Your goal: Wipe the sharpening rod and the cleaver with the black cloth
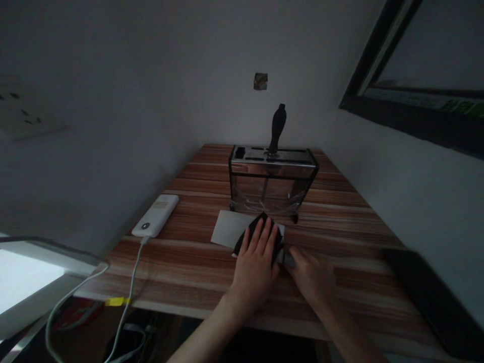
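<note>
My left hand (255,267) lies flat, fingers stretched, over a black flat piece (242,244) that looks like folded paper or cloth. Under that piece is a white sheet (227,228) on the wood-grain table (181,275). Just to the right, my right hand (312,275) is closed with its fingertips on a small grey object (288,258) at the black piece's edge. The fingers hide most of this object, so its kind is unclear. Behind both hands stands a clear-sided knife block (270,184), with one black-handled knife (279,126) upright in it.
A white power bank (157,216) with a cable (132,282) plugged in lies on the left. A dark flat object (427,297) rests along the right edge. Walls close in at the back and both sides. Yellow tape (115,301) marks the front edge.
</note>
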